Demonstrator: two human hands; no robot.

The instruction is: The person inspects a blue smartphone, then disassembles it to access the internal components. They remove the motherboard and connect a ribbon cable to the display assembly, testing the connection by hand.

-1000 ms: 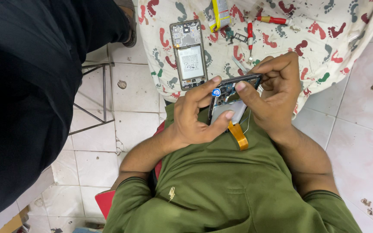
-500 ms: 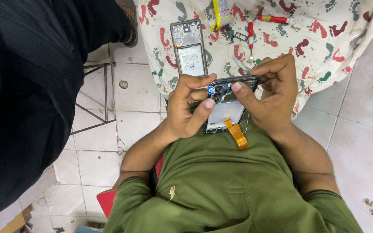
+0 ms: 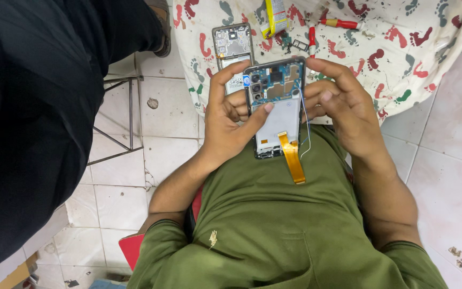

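Observation:
Both my hands hold an opened phone (image 3: 276,104) over my lap, its inside facing me. A blue circuit board fills its top part and a pale battery lies below. My left hand (image 3: 225,120) grips the phone's left edge, with the thumb pressed on the battery. My right hand (image 3: 343,107) holds the right edge, fingers curled at the top corner. An orange flex cable (image 3: 293,158) hangs from the phone's lower end onto my green shirt. A thin white wire (image 3: 306,128) loops down the right side.
A white cloth with coloured footprints (image 3: 402,59) lies ahead, bearing another phone part (image 3: 232,51), red-handled screwdrivers (image 3: 340,23), a yellow packet (image 3: 276,13) and small bits. A person in black (image 3: 28,107) stands at the left, beside a metal frame (image 3: 118,128) on the tiled floor.
The phone was held nearly edge-on; it has tipped up so its open inside faces me. My left thumb has moved onto the battery.

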